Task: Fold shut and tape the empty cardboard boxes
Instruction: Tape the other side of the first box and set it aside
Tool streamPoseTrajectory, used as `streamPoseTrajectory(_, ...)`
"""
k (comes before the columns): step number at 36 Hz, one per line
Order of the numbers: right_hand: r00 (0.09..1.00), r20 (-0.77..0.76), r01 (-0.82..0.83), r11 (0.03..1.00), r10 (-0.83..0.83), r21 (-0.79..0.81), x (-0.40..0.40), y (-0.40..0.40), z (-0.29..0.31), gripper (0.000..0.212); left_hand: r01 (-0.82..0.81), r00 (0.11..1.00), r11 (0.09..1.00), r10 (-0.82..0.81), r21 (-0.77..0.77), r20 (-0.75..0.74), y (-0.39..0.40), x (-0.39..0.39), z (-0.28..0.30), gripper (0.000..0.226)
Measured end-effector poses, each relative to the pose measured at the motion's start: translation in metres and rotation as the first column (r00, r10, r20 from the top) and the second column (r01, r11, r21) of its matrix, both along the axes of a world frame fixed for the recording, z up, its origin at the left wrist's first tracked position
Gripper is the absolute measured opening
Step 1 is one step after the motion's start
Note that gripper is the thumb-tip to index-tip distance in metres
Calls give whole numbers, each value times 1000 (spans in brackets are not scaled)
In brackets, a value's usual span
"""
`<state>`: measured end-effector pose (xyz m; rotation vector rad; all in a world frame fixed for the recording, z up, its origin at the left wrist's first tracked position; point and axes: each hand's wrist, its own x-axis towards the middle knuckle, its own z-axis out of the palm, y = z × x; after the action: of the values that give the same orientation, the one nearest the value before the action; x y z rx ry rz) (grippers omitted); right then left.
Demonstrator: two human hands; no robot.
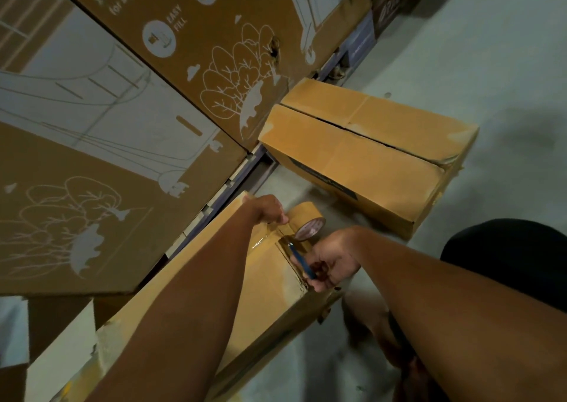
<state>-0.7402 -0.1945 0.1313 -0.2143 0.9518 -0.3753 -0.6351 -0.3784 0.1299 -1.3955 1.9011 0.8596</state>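
A long cardboard box (pixel 264 282) lies on the floor under both my arms, with clear tape shining along its top seam. A brown tape roll (pixel 306 223) stands at the box's far end, its strip stretched back to the box. My left hand (pixel 270 210) pinches the tape strip beside the roll. My right hand (pixel 329 263) grips a thin blue-handled tool (pixel 302 260), its tip touching the tape near the roll. A second cardboard box (pixel 368 153) sits farther off, flaps folded down, the centre seam showing a dark gap.
Large printed cartons (pixel 129 119) are stacked along the left and top, close against the box I work on. Grey concrete floor (pixel 491 64) spreads to the right. A dark-clothed knee (pixel 506 257) is at the right edge. A flat cardboard piece (pixel 61 355) lies lower left.
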Motion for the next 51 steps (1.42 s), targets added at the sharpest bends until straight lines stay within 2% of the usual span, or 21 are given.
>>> streamPoseTrajectory(10, 998, -54, 13, 1000, -14, -21, 5, -7, 0, 24, 54, 998, 999, -53, -10, 26, -2, 2, -3, 13)
streamPoseTrajectory(12, 998, -60, 14, 1000, -15, -16, 5, -8, 0, 19, 63, 998, 998, -63, -2, 27, -2, 2, -3, 24)
streamPoseTrajectory(14, 998, -63, 7, 1000, -7, -15, 4, -8, 1, 7, 64, 997, 998, -65, 5, 31, -1, 2, -1, 22)
streamPoseTrajectory(19, 991, -134, 8, 999, -12, -31, 1, -8, 2, 17, 2, 999, 1000, -3, -18, -47, 3, 1, -1, 21)
streamPoseTrajectory(21, 983, -182, -2, 999, -5, -41, -1, -7, 4, 12, -43, 994, 997, 36, -65, -105, 3, 1, -3, 30)
streamPoseTrajectory(22, 977, -214, -11, 998, -1, -55, -2, -7, 5, 19, -75, 990, 993, 63, -90, -130, 0, 3, -8, 35)
streamPoseTrajectory(25, 935, -353, -15, 992, -30, -126, 1, -6, 6, 22, -187, 969, 972, 158, -144, -191, -7, 7, -8, 31)
streamPoseTrajectory(29, 813, -559, -2, 958, -165, -285, 3, -8, 8, 26, -414, 854, 897, 326, -151, -404, 16, -11, 37, 21)
streamPoseTrajectory(32, 670, -716, -185, 889, -197, -418, 4, -13, 13, 34, -540, 753, 811, 348, -224, -558, 13, -13, 52, 15)
streamPoseTrajectory(35, 580, -797, -405, 791, -166, -460, 17, -13, 30, 30, -551, 759, 762, 288, -340, -584, 9, -11, 74, 17)
streamPoseTrajectory(37, 474, -871, -596, 679, -134, -428, 35, -13, 44, 30, -477, 821, 774, 222, -417, -527, 8, -2, 89, 16)
streamPoseTrajectory(40, 243, -948, -871, 385, -204, -306, 67, -14, 66, 40, -298, 929, 791, 111, -535, -353, 13, 21, 106, 20)
streamPoseTrajectory(41, 212, -945, -911, 301, -248, -283, 78, -12, 72, 39, -246, 952, 792, 90, -559, -292, 16, 30, 110, 20)
streamPoseTrajectory(43, 162, -942, -952, 206, -294, -228, 98, -6, 78, 32, -125, 985, 796, 28, -593, -170, 26, 49, 117, 19)
streamPoseTrajectory(46, 67, -946, -979, 160, -317, -123, 121, 1, 72, 25, -7, 996, 757, -50, -654, -68, 47, 74, 130, 12)
streamPoseTrajectory(48, 68, -953, -975, 183, -296, -126, 131, 3, 65, 24, 44, 995, 714, -95, -699, -34, 56, 89, 133, 12)
streamPoseTrajectory(51, 108, -955, -966, 199, -275, -167, 138, 8, 58, 25, 29, 992, 667, -113, -745, -63, 70, 112, 136, 15)
